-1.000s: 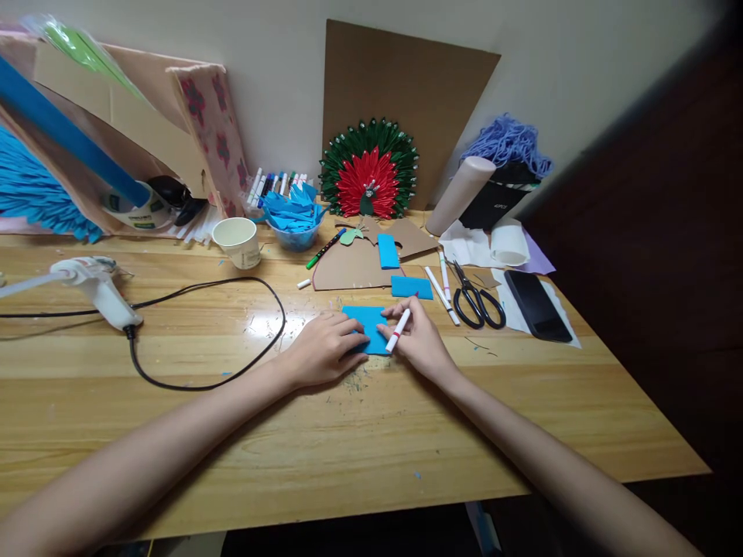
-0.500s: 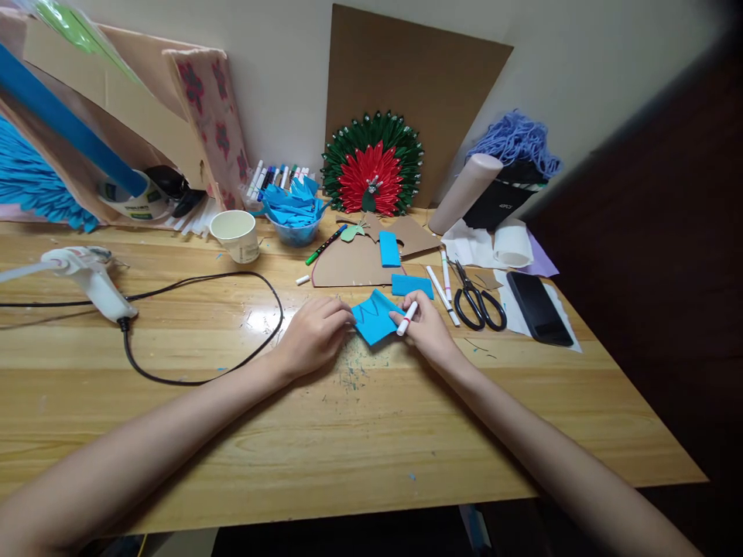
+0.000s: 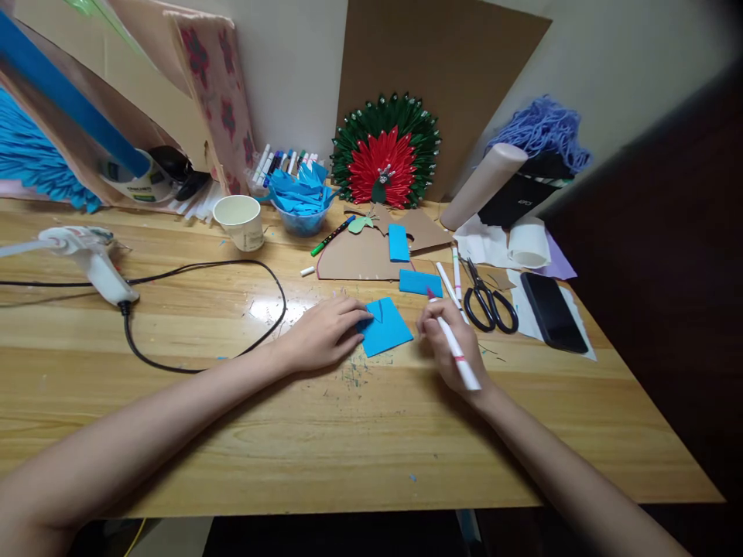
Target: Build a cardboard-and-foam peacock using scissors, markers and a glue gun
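Observation:
A blue paper piece (image 3: 390, 333) lies on the table in front of me, with a dark pen line near its left part. My left hand (image 3: 326, 331) rests on its left corner, fingers stretched out over the paper and pressing it down. To the right of the paper, my right hand (image 3: 453, 344) is closed around a white marker (image 3: 456, 352) with a pink band; its reddish tip points up and away. Just beyond are two smaller folded blue papers, one on the table (image 3: 419, 283) and one (image 3: 398, 244) on a brown cardboard piece (image 3: 354, 259).
Black-handled scissors (image 3: 491, 303), white markers (image 3: 450, 282) and a phone (image 3: 554, 312) lie to the right. On the left are a glue gun (image 3: 96, 263) with its looping cord and a paper cup (image 3: 240, 223). Behind stand a bowl (image 3: 303, 223) of blue strips and a red-green peacock (image 3: 386, 155).
My right hand has let go of the blue paper, moved right and turned the marker tip-up. The paper now lies flat, and my left fingers have spread onto it. The view has shifted slightly.

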